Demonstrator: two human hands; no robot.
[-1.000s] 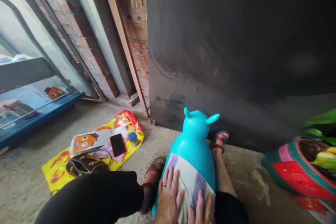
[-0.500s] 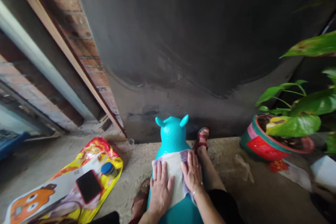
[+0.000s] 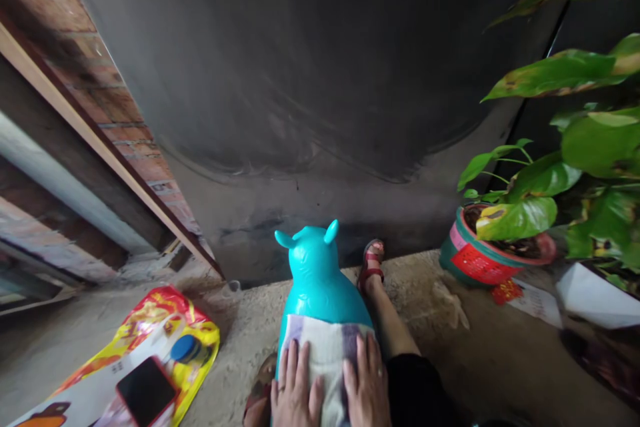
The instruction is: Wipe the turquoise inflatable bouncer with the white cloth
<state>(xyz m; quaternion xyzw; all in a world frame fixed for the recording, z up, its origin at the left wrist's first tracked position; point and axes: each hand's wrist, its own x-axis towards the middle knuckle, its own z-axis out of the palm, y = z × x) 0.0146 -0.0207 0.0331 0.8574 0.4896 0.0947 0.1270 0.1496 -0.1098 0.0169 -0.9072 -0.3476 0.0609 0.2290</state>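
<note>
The left hand and right hand lie palm down with fingers extended and slightly parted, clasping nothing, on a striped cloth spread across the back of the turquoise inflatable animal, which is positioned between the person's legs. A dark panel blocks the space beyond the animal's head; contact between them cannot be determined. To the left, a phone and blue-lidded jar rest over a yellow-and-red bag; to the right, beyond the sandaled foot, stands a plant pot.
</note>
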